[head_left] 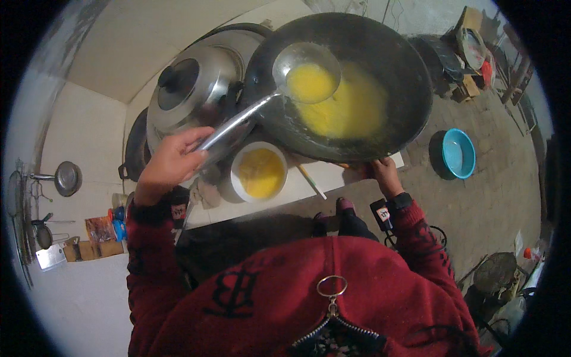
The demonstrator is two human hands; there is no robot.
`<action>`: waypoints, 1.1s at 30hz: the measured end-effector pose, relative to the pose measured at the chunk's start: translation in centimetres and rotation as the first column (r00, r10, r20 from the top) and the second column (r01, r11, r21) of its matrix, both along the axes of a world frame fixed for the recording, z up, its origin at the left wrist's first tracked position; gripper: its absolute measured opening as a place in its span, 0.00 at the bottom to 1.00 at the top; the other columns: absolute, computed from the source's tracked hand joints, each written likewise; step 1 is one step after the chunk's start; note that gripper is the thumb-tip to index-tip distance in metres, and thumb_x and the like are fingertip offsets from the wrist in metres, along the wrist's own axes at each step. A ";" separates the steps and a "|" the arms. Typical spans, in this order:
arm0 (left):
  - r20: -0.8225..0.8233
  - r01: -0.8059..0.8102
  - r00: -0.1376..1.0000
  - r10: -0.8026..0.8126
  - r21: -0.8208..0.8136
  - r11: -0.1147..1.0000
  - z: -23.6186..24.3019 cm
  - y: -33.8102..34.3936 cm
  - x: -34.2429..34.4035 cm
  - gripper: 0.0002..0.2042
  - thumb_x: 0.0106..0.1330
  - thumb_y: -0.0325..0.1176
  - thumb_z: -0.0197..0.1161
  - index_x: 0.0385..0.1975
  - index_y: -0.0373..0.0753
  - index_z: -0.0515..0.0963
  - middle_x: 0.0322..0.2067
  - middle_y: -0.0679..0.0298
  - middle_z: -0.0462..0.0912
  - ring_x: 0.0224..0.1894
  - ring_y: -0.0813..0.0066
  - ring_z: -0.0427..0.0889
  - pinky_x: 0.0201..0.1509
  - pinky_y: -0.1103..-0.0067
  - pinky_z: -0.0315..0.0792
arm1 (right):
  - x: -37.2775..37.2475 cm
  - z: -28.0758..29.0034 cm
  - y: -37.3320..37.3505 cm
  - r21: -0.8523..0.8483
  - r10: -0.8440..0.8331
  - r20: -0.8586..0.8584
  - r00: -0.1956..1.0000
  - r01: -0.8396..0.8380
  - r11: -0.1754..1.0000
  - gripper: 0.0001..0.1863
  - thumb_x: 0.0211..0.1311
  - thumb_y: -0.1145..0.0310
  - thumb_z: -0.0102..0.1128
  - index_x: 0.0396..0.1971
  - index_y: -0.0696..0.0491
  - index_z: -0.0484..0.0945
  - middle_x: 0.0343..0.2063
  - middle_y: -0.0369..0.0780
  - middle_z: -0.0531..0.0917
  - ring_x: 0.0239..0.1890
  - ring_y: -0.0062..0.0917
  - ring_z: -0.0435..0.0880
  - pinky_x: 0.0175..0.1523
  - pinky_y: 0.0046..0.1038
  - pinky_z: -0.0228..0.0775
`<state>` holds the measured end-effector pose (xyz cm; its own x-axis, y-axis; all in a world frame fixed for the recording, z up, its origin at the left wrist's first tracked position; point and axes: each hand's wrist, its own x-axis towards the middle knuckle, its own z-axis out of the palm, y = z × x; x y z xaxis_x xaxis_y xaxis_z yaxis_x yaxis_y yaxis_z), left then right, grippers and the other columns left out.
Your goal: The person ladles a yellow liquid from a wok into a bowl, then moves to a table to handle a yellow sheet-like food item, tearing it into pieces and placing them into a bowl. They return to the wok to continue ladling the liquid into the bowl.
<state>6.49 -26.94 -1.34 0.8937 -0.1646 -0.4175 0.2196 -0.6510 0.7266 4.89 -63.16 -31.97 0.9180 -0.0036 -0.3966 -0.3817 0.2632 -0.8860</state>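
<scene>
My left hand (174,162) is closed round the handle of a metal ladle (244,116). The ladle's round bowl hangs over the large dark wok (410,89), with yellow liquid in it. More yellow liquid (351,110) lies in the bottom of the wok, which looks tilted. At the wok's near rim, my right hand (385,174) grips the edge; its fingertips are partly hidden beneath it. A white bowl (237,184) of yellow food stands on the counter just right of my left hand, below the ladle handle.
Left of the wok stands a big steel pot with a domed lid (205,77). A pale stick (312,181) and a crumpled cloth (205,193) lie on the white counter (238,211). Utensils hang on the left wall near a cleaver (51,257). A blue basin (458,153) sits on the floor.
</scene>
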 end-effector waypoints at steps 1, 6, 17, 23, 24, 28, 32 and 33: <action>-0.004 -0.016 1.000 0.016 0.008 1.000 0.3 0.4 -0.5 0.20 0.59 0.24 0.51 0.53 0.32 0.66 0.27 0.69 0.72 0.19 0.91 0.62 0.19 0.89 0.55 | 0.1 -0.1 0.0 0.011 0.002 -0.029 1.000 -0.002 1.000 0.10 0.64 0.69 0.47 0.35 0.61 0.72 0.27 0.41 0.80 0.25 0.25 0.81 0.31 0.27 0.76; 0.048 -0.110 0.993 0.110 -0.006 0.994 1.1 3.1 -3.8 0.21 0.55 0.24 0.51 0.51 0.32 0.68 0.26 0.70 0.73 0.19 0.91 0.62 0.21 0.89 0.56 | -0.1 -0.5 0.0 0.016 -0.029 0.027 0.999 0.029 0.999 0.10 0.64 0.69 0.46 0.36 0.61 0.72 0.27 0.41 0.80 0.24 0.26 0.80 0.31 0.29 0.76; 0.125 -0.283 0.951 0.282 -0.008 0.959 1.7 10.7 -15.9 0.16 0.55 0.29 0.54 0.45 0.32 0.73 0.24 0.73 0.72 0.23 0.88 0.66 0.26 0.86 0.61 | 0.2 -2.4 -1.6 -0.003 0.019 0.078 0.997 -0.019 1.000 0.11 0.63 0.64 0.51 0.38 0.54 0.75 0.31 0.35 0.80 0.29 0.19 0.79 0.33 0.22 0.74; 0.240 -0.206 0.956 0.170 0.136 0.969 -0.5 12.4 -18.9 0.13 0.55 0.31 0.56 0.39 0.31 0.73 0.21 0.70 0.71 0.23 0.85 0.67 0.27 0.84 0.64 | 0.6 -2.5 -1.7 -0.031 0.021 0.064 0.998 -0.019 0.999 0.10 0.63 0.63 0.50 0.38 0.51 0.75 0.30 0.33 0.80 0.29 0.16 0.78 0.32 0.19 0.72; 0.262 -0.203 0.952 0.156 0.162 0.966 -1.2 12.4 -19.0 0.13 0.55 0.30 0.56 0.39 0.31 0.73 0.20 0.68 0.71 0.23 0.84 0.68 0.27 0.83 0.64 | 0.7 -2.5 -1.7 -0.037 0.039 0.088 0.995 -0.035 0.999 0.09 0.63 0.63 0.51 0.37 0.51 0.75 0.30 0.32 0.80 0.28 0.15 0.78 0.31 0.18 0.72; 0.322 -0.240 0.934 0.158 0.234 0.942 -3.4 12.0 -18.9 0.12 0.54 0.28 0.57 0.39 0.33 0.73 0.19 0.62 0.72 0.22 0.80 0.70 0.26 0.82 0.65 | 0.5 -2.0 -1.6 -0.090 0.022 0.080 0.997 -0.015 0.996 0.09 0.63 0.61 0.51 0.34 0.50 0.75 0.28 0.30 0.78 0.25 0.13 0.75 0.29 0.17 0.69; 0.311 -0.378 0.903 0.295 0.253 0.890 -3.8 11.1 -18.6 0.13 0.53 0.25 0.58 0.39 0.35 0.73 0.20 0.60 0.74 0.22 0.79 0.72 0.27 0.81 0.67 | 0.3 -1.6 -1.5 -0.059 0.019 0.086 0.996 -0.014 0.998 0.08 0.63 0.64 0.52 0.35 0.51 0.76 0.27 0.30 0.78 0.26 0.14 0.76 0.29 0.19 0.71; 0.375 -0.364 0.894 0.247 0.282 0.888 -3.9 11.0 -18.4 0.13 0.53 0.25 0.58 0.39 0.35 0.73 0.20 0.60 0.74 0.22 0.79 0.72 0.27 0.82 0.67 | 0.3 -1.6 -1.5 -0.056 0.021 0.092 0.996 -0.016 0.998 0.08 0.63 0.64 0.52 0.35 0.51 0.76 0.27 0.30 0.78 0.26 0.14 0.76 0.29 0.19 0.71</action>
